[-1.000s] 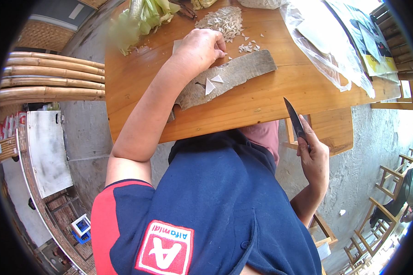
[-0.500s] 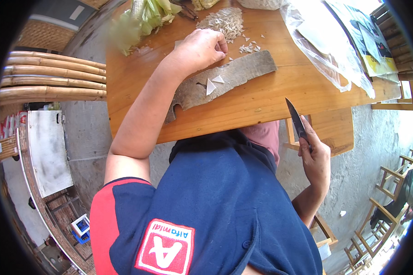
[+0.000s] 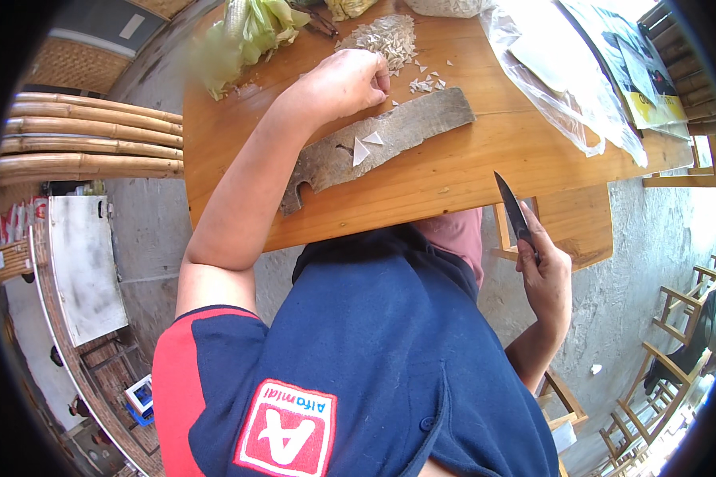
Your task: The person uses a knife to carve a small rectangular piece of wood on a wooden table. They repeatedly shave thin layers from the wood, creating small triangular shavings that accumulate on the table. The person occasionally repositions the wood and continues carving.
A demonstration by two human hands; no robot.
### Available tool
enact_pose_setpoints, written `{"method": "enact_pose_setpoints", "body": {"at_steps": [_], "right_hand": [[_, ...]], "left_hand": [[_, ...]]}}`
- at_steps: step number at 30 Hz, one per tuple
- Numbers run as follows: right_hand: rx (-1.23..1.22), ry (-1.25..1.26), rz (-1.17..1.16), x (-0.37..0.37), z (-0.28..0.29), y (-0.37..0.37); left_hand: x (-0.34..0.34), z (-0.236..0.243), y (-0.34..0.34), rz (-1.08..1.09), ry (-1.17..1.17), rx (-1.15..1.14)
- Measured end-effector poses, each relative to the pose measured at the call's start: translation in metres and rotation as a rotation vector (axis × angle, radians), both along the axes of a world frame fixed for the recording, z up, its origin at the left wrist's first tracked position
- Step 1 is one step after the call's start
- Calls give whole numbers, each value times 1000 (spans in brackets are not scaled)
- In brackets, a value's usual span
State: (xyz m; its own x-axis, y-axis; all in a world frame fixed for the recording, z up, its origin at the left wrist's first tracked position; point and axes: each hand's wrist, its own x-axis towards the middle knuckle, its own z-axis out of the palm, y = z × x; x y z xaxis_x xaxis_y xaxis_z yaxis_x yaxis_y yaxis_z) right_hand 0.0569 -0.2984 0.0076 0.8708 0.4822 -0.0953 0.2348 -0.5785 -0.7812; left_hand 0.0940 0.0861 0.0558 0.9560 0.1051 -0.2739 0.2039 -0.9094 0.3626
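Note:
My left hand [image 3: 350, 83] is over the wooden table [image 3: 422, 187], beside a heap of small, pale, flat chips [image 3: 383, 40]. Its fingers are curled together and point down; whatever they pinch is hidden. Just in front of it lies a worn, flat wooden board [image 3: 406, 123] with a notched left end. Two white triangular pieces [image 3: 361, 151] rest on that board, and several smaller chips [image 3: 427, 83] are scattered behind it. Off the table's near edge, my right hand [image 3: 546, 274] grips a dark-bladed knife [image 3: 511, 203], its tip pointing up and away from me.
Leafy green vegetables or husks [image 3: 254, 36] sit at the far left of the table. A clear plastic bag [image 3: 565, 95] and a printed sheet [image 3: 632, 75] lie on the right. A wooden stool [image 3: 577, 226] stands beyond my right hand. Bamboo poles [image 3: 95, 139] run at the left.
The view has shifted slightly. My left hand stays beside the chip heap with its fingers curled, and my right hand keeps the knife in the same pose.

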Motion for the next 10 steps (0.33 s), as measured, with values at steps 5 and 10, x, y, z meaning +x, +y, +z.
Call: {"method": "enact_pose_setpoints", "body": {"at_steps": [5, 10], "right_hand": [[-13, 11, -8, -1, 1, -1], [-25, 15, -12, -1, 1, -2]], "left_hand": [[-3, 2, -1, -32, -40, 42], [-9, -1, 3, -227, -168, 179]]}}
